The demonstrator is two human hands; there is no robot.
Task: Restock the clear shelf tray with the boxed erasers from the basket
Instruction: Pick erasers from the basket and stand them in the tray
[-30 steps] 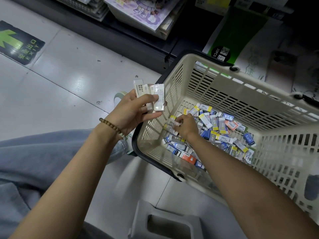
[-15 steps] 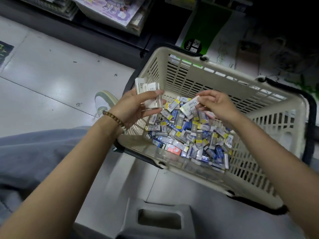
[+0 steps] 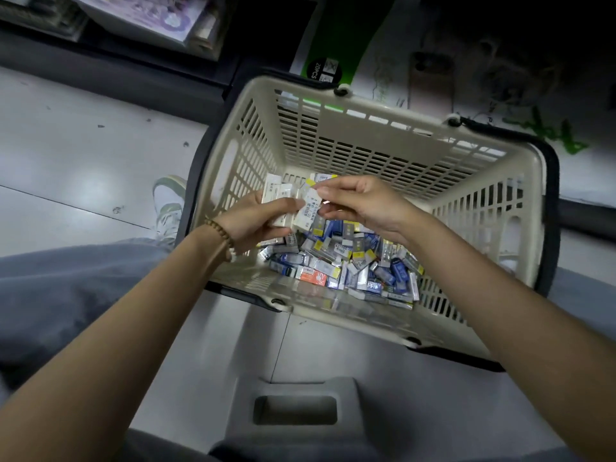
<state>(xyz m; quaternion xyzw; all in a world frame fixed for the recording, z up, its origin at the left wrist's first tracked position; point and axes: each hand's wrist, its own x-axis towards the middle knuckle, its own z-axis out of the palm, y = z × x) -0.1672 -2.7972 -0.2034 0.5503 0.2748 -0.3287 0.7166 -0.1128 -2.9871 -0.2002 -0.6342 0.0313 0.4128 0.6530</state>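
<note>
Risk: stack [image 3: 275,191] in left hand [image 3: 248,221] is fanning out at its top edge; boxes are likely to be sliding out and dropping back into basket [image 3: 366,151].
Cause: another box [image 3: 308,211] is being pushed in at an angle, and only one hand is gripping the stack.
Second risk: differently coloured packs are lying jumbled in pile [image 3: 350,261], so a wrong one could be getting picked.
Left hand: hovering over the basket's left side, thumb lying across the stack's front, fingers curling behind it.
Right hand [image 3: 363,205]: reaching in from the right, forefinger and thumb pinching the yellow-ended box against the stack; other fingers curling loosely.
Erasers: several sitting in the stack, one in the pinch, most lying loose on the basket floor.
Tray: not showing in view.
</note>
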